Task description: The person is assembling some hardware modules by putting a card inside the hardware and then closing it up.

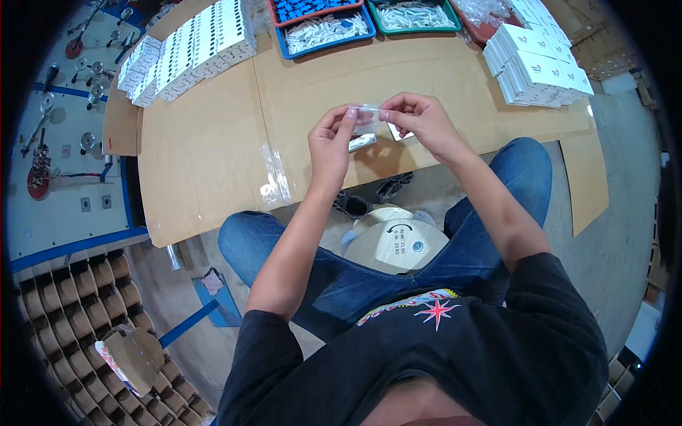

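Observation:
Over the near edge of the table, my two hands stretch a small clear plastic bag [366, 118] between them. My left hand [330, 147] pinches its left side between thumb and fingers. On the other side, my right hand [426, 126] is closed on the upper right corner. Just below the bag, a small silvery packet [362, 142] lies at the table edge beside my left fingers. Part of a white item [399, 132] shows under my right fingers, which cover the rest of it.
Cardboard covers the table [206, 149]. Stacked white boxes stand far left [206, 53] and far right [536, 71]. Between them sit a blue tray [288, 51] and green tray [383, 28] of white pieces, a red tray [275, 15] of blue pieces, and clear bags [486, 11].

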{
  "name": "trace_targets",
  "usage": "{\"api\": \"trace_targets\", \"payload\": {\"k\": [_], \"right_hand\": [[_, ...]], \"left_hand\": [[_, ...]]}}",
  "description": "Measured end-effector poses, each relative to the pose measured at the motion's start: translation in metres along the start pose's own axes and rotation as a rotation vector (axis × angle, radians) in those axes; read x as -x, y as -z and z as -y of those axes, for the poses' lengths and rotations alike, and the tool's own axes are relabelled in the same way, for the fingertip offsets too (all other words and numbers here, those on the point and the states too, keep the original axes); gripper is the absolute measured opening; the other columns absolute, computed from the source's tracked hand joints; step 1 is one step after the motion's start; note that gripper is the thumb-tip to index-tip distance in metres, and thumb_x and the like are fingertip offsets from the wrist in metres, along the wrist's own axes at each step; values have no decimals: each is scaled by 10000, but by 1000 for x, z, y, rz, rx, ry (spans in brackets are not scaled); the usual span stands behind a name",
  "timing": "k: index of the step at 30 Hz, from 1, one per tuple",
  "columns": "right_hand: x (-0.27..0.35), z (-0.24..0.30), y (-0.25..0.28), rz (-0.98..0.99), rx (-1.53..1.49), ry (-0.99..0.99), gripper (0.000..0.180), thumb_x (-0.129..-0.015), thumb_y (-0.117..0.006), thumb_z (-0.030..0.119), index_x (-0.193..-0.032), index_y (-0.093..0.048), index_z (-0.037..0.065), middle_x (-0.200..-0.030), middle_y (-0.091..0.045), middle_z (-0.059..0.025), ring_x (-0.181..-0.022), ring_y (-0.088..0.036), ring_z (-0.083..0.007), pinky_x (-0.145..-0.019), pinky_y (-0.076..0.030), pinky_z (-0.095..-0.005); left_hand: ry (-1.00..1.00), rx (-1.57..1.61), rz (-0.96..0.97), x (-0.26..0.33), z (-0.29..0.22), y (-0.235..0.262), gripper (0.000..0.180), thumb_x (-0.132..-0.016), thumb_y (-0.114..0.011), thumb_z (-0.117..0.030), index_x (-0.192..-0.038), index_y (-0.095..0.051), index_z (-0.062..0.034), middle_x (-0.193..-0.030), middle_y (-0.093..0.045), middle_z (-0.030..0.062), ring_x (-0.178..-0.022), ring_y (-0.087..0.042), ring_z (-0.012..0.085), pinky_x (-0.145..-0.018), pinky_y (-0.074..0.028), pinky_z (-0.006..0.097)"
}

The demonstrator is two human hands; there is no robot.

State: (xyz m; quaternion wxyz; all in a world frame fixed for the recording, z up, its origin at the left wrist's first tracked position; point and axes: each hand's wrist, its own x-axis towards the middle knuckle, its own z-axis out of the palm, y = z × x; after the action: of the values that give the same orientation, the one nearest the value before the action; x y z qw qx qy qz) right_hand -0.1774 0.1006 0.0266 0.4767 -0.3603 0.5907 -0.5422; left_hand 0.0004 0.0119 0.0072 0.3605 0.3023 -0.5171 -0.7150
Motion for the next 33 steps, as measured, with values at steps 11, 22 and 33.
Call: {"api": "trace_targets", "payload": {"k": [11, 22, 33], "right_hand": [[-1, -7, -5, -101, -51, 7, 137, -945, -732, 117, -1048, -753, 30, -860, -707, 11, -696, -546, -18, -593, -407, -183], [1, -8, -8, -53, -135, -34, 123, -954, -722, 134, -1049, -727, 56, -813, -655, 44, -653, -505, -10, -541, -363, -184], [-2, -16, -13, -81, -46, 75, 131, -962, -742, 169, -1033, -744, 59, -860, -687, 36, -697, -522, 0, -553, -365, -171]], "left_hand": [[8, 31, -7, 1, 0, -1, 235, -1070, -572, -157, -1181, -659, 31, -1061, -760, 159, -967, -741, 202, -851, -615, 326], [41, 47, -10, 2, 8, 1, 260, -1056, -611, -211, -1191, -665, 5, -1076, -744, 121, -932, -735, 188, -835, -622, 330], [17, -2, 16, 3, 6, -1, 231, -1055, -608, -179, -1177, -654, 11, -1054, -742, 118, -864, -731, 165, -775, -613, 299]]}}
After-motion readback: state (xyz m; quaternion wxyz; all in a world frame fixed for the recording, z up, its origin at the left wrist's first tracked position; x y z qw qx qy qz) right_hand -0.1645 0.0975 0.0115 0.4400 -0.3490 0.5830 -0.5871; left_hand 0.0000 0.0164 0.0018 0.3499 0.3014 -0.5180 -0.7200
